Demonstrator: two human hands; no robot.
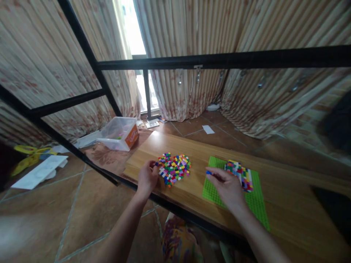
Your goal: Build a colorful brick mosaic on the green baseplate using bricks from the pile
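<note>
Small toy bricks of many colours lie in a loose pile [175, 168] on the wooden table. At the pile's left edge my left hand [148, 177] is closed, its fingertips pinching a dark blue brick [156, 164]. My right hand [226, 184] is over the left part of a green studded baseplate [259, 195] and pinches a blue brick [209, 172] between thumb and finger. Behind that hand, a block of multicoloured bricks [238, 170] is built up on the baseplate, partly hidden by the hand.
A clear plastic box [116, 135] with an orange label stands on the floor beyond the table's left end. A black metal frame [175, 64] crosses in front of the curtains. Yellow scissors [30, 155] and white sheets [41, 171] are at far left. A dark flat object [333, 208] lies at the table's right.
</note>
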